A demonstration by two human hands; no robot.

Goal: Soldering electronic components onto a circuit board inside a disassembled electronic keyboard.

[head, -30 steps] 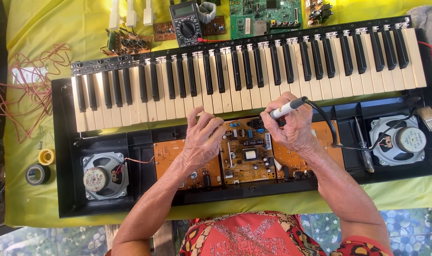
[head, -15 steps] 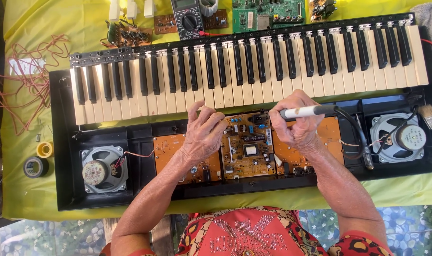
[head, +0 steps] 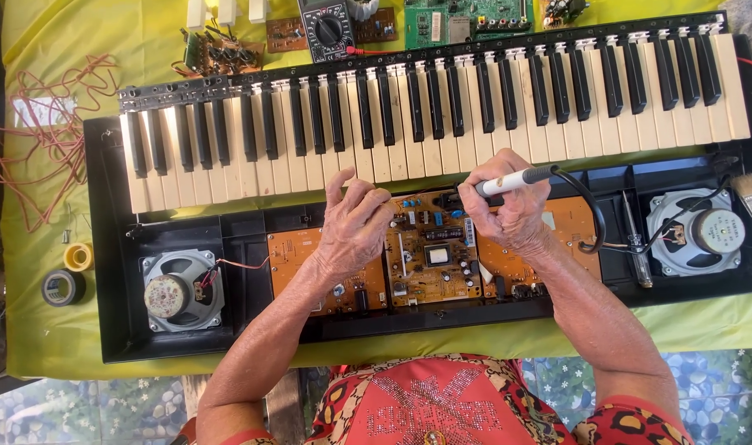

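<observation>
Circuit board (head: 430, 255) between hands — right hand (head: 514, 216) grips soldering iron (head: 516, 179).

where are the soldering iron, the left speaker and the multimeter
soldering iron (head: 516, 179), head view, on its white handle
left speaker (head: 178, 290), head view, on its round metal back
multimeter (head: 328, 31), head view, on its dial

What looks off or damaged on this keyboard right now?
The keyboard has its top cover off, baring circuit boards and both speakers. At the far left, several white keys are missing. Red wire lies tangled on the cloth.
</observation>
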